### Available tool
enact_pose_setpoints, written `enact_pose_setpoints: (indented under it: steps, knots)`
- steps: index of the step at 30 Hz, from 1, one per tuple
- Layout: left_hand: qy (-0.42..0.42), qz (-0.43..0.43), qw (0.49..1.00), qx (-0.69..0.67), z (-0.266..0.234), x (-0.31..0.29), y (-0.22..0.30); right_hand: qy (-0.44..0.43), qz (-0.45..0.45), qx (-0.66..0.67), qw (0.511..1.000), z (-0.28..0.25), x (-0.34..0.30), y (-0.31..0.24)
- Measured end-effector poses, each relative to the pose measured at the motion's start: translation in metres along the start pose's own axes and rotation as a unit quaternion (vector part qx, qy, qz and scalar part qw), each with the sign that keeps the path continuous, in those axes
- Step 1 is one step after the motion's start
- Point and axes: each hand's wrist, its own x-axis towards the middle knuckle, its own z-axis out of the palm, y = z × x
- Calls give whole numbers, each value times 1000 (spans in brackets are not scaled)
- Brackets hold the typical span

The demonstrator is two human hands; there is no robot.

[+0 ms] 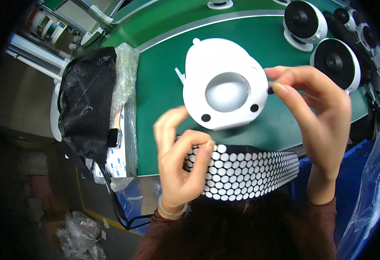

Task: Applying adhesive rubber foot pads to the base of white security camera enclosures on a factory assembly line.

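Note:
A white rounded plastic housing (218,56) with a shallow round recess rests on the green table. Two black round pads sit on its near part, one left and one right. My left hand (177,162) pinches the upper left corner of a curved sheet of round pads (252,173), white dots on a black backing, at the table's near edge. Beside the housing's right edge, my right hand (322,108) holds a small black pad (271,90) between thumb and forefinger. Whether that pad touches the housing I cannot tell.
White-and-black round camera-like units (304,19) stand at the far right of the green table (155,86). At left are a black mesh bag (88,99) and clear plastic wrapping (127,78). Blue bins (328,186) lie below the table's right edge.

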Motion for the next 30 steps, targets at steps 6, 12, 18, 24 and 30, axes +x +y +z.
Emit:
enact_pose_setpoints:
  steps: [6, 12, 18, 24, 30]
  knots:
    - [-12, 43, 999, 28, 6, 6, 0, -18, 3, -14, 1000, 4, 17, 4]
    - [-20, 55, 997, 44, 4, 8, -1, -16, -2, -51, 999, 8, 21, 1]
    - [-19, 75, 996, 34, 4, 9, -5, -4, -16, -90, 996, 14, 20, -2]
    - [-22, 81, 996, 26, 2, 8, -8, 19, -68, -142, 987, 18, 18, -1]
    - [-19, 54, 995, 82, -5, -1, 1, 19, -20, -54, 998, 7, 17, 2]
